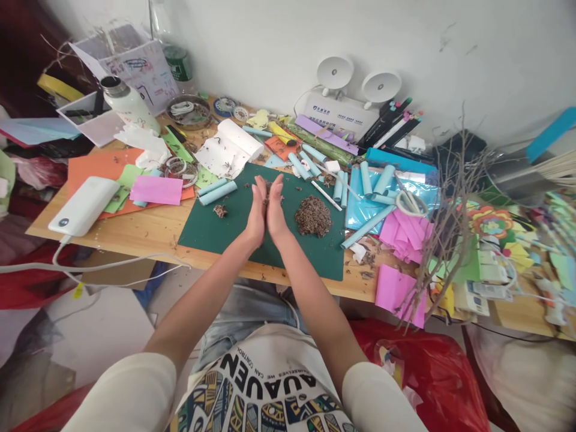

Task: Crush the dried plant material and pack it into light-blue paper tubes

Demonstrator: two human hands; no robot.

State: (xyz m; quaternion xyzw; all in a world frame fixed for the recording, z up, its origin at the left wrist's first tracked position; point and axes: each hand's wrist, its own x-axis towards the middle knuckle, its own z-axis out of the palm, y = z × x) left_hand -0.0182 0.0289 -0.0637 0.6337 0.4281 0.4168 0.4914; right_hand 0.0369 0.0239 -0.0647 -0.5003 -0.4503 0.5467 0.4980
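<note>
My left hand (257, 211) and my right hand (276, 209) are brought together palm to palm over the green cutting mat (288, 258). Their fingers are straight and point away from me. A little brown crumbly material (269, 187), like dried plant bits, shows between them; the palms hide the rest. Just right of my right hand lies a loose heap of the same brown bits (314, 216). A small brown clump (220, 210) sits on the mat to the left, near rolled light-blue paper tubes (218, 193). A few crumbs are scattered around.
A white power bank (84, 206) with a cable lies at the left. Behind it stands an uncapped bottle (129, 105). Scissors (411, 203), pink paper (407, 234) and upright dry twigs (456, 228) crowd the right. A white double-headed device (342, 111) stands against the wall.
</note>
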